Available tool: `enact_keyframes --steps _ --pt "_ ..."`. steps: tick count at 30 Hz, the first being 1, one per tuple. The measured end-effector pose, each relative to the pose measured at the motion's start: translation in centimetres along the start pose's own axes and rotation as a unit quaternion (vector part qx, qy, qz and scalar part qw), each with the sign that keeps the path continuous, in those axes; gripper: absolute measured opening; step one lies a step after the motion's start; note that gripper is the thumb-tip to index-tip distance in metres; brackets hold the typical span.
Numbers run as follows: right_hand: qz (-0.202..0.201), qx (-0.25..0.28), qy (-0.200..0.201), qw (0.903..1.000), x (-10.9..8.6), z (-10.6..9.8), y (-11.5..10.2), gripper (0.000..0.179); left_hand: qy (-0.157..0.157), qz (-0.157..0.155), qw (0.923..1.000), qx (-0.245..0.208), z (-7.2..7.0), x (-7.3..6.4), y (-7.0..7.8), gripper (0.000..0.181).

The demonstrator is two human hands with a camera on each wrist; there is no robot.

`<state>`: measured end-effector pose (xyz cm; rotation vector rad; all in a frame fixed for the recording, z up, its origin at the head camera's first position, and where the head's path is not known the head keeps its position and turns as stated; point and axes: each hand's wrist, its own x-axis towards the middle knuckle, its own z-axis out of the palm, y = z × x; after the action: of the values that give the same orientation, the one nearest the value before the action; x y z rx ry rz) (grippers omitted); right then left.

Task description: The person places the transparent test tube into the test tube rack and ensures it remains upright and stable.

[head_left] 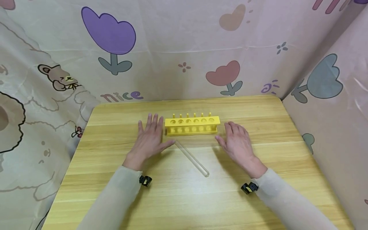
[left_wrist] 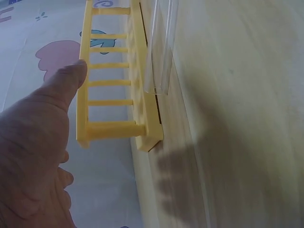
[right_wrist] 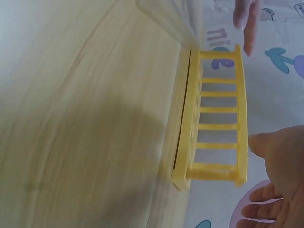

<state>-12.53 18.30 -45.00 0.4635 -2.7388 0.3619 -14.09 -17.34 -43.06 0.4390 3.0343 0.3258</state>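
A yellow test tube rack (head_left: pixel 192 125), with a row of round holes and several short pegs along its back, stands on the table between both hands. Its holes hold no tubes. A clear glass test tube (head_left: pixel 193 159) lies slantwise on the table in front of it, rounded end toward the near right. My left hand (head_left: pixel 150 139) is spread by the rack's left end, its thumb tip right at the tube's far end in the head view. On the other side, my right hand (head_left: pixel 237 142) hovers palm down with fingers extended, near the rack's right end. Neither hand holds anything.
The wooden table (head_left: pixel 178 204) reaches back to a patterned cloth (head_left: pixel 172 38) hung behind it, with more cloth on both sides. Small black devices, the left one (head_left: pixel 145 181) and the right one (head_left: pixel 249 188), are worn at the wrists over pale sleeves.
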Motion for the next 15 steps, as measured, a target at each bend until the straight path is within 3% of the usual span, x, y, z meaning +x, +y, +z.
enact_keyframes --steps 10,15 --pt "-0.011 0.021 0.011 0.9997 -0.1 0.0 -1.6 0.064 -0.034 0.011 0.9993 0.007 0.6 2.0 0.5 0.115" --pt "-0.016 0.023 -0.004 0.9996 -0.2 0.3 -2.2 0.063 -0.036 0.023 0.9991 0.008 1.0 2.6 0.6 0.104"
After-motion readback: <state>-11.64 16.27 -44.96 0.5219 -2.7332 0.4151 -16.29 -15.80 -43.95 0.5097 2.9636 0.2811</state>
